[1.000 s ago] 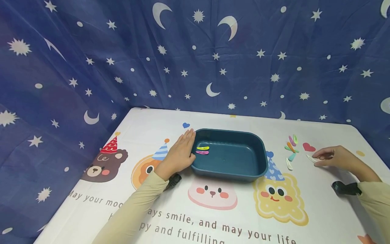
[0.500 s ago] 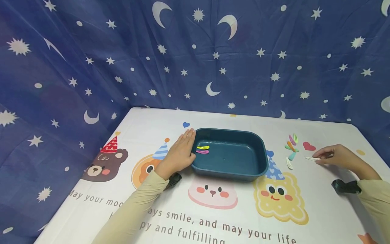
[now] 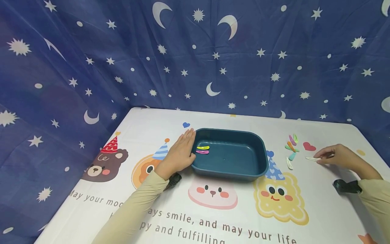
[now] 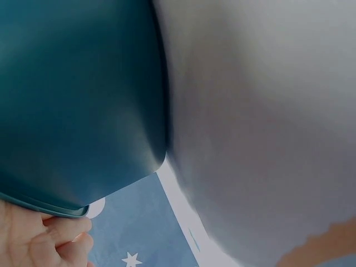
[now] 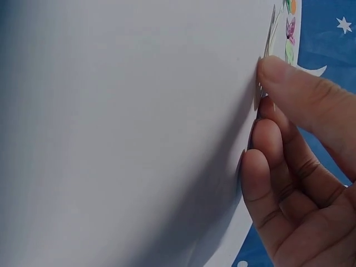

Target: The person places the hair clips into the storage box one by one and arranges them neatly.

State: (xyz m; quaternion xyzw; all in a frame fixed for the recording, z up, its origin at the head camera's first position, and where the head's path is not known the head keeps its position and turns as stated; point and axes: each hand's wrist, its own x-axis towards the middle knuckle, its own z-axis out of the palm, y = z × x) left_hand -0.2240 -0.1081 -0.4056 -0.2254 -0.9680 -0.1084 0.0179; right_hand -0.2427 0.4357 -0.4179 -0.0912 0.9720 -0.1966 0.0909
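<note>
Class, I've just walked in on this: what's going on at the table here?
A person's right hand pinches a white clip out to the right of the tub, while the left hand rests against the tub's left end. A yellow clip and a pink clip lie inside the tub. More clips, including a teal clip and an orange clip, lie on the table between tub and right hand.

Behind the white surface (image 3: 329, 217) you see a blue cloth (image 3: 182, 44) with white moons (image 3: 156, 13) and stars (image 3: 281, 55). It hangs along the surface's left side too, a bit wrinkly. Cartoon faces (image 3: 280, 200) are printed on the surface.
</note>
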